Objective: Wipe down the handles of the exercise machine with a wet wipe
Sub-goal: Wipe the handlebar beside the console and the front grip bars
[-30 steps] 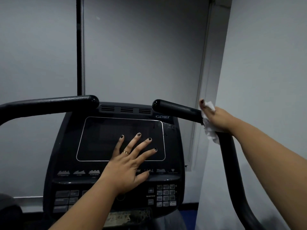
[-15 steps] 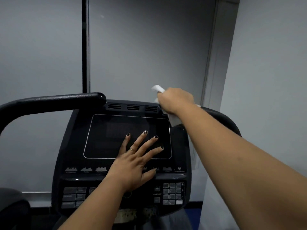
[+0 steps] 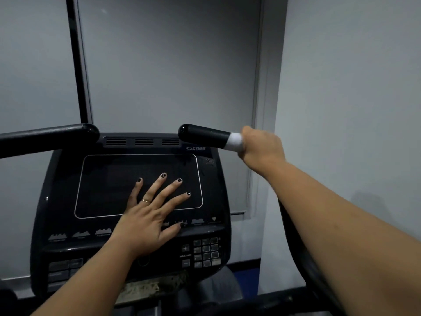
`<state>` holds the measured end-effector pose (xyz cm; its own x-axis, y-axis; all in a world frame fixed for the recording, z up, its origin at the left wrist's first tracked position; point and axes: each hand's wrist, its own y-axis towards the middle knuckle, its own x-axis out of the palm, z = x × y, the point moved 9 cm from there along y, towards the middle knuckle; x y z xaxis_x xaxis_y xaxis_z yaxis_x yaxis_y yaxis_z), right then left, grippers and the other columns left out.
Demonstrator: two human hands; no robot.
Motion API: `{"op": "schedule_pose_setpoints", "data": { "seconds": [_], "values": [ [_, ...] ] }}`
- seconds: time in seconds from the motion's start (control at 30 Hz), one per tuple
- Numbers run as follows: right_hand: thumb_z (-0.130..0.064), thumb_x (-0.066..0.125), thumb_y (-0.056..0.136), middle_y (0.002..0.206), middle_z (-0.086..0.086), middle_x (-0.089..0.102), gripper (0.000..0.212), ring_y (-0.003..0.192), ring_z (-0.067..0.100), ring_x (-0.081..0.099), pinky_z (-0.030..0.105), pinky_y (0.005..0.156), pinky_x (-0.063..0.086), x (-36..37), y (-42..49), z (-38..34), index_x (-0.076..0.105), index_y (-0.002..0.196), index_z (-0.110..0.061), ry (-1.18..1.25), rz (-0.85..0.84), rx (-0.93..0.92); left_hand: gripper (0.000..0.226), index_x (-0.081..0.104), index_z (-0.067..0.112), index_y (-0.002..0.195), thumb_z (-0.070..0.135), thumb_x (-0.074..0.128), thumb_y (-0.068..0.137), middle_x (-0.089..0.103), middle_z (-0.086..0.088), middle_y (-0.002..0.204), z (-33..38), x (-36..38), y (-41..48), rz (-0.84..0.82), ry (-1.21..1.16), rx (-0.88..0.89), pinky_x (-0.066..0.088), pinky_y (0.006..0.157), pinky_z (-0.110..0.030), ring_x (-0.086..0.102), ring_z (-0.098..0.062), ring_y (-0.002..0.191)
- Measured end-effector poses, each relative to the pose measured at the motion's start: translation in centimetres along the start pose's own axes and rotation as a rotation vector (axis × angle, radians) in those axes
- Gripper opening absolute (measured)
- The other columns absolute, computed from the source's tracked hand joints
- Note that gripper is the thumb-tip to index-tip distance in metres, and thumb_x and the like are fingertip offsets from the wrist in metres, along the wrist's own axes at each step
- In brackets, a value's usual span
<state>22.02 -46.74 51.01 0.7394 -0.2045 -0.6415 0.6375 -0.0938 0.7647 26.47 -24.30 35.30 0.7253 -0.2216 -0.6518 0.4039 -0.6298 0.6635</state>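
The exercise machine has two black handles. The right handle [image 3: 204, 134] juts toward the middle above the console. My right hand [image 3: 262, 148] is wrapped around it, closed on a white wet wipe [image 3: 234, 140] that shows at the thumb side. The handle's rounded tip is bare to the left of the wipe. The left handle [image 3: 49, 134] runs in from the left edge, untouched. My left hand [image 3: 149, 213] lies flat with fingers spread on the dark console screen [image 3: 109, 185], holding nothing.
A keypad [image 3: 205, 252] sits at the console's lower right. The right handle's curved stem [image 3: 296, 242] drops behind my right forearm. A grey wall [image 3: 353, 110] stands close on the right; a dark vertical bar [image 3: 77, 65] rises behind the left handle.
My right hand with the wipe slid from the handle's bend to its tip, then back outward along the bar, leaving the tip uncovered. My left hand stayed flat on the screen.
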Motion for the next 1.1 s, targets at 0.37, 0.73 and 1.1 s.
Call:
{"op": "schedule_pose_setpoints", "data": {
  "seconds": [0.37, 0.73, 1.1],
  "values": [
    [-0.006, 0.07, 0.066, 0.059, 0.009, 0.054, 0.027, 0.05, 0.025, 0.054, 0.033, 0.059, 0.045, 6.6, -6.6, 8.8, 0.06, 0.09, 0.0, 1.023, -0.407, 0.782, 0.069, 0.03, 0.043, 0.149, 0.063, 0.043, 0.085, 0.019, 0.01, 0.162, 0.0, -0.2, 0.0, 0.016, -0.013, -0.007, 0.01, 0.117, -0.061, 0.009, -0.021, 0.151],
    [-0.012, 0.053, 0.092, 0.115, 0.014, 0.048, 0.035, 0.092, 0.035, 0.055, 0.041, 0.068, 0.047, 3.6, -9.0, 7.0, 0.038, 0.123, -0.005, 0.2, 0.112, 0.458, 0.068, 0.033, 0.042, 0.148, 0.063, 0.043, 0.085, 0.022, 0.009, 0.161, 0.1, -0.3, -0.1, 0.022, -0.033, -0.006, 0.011, 0.116, -0.062, 0.012, -0.022, 0.151],
    [-0.061, 0.009, 0.097, 0.079, 0.007, 0.06, 0.064, 0.071, 0.029, 0.051, 0.036, 0.069, 0.039, -1.0, -1.7, 0.6, 0.05, 0.072, -0.019, 0.212, 0.047, 0.437, 0.066, 0.035, 0.042, 0.147, 0.064, 0.044, 0.085, 0.022, 0.009, 0.161, 0.0, -0.4, 0.1, 0.041, -0.063, -0.011, 0.011, 0.115, -0.061, 0.012, -0.02, 0.151]
  ]
}}
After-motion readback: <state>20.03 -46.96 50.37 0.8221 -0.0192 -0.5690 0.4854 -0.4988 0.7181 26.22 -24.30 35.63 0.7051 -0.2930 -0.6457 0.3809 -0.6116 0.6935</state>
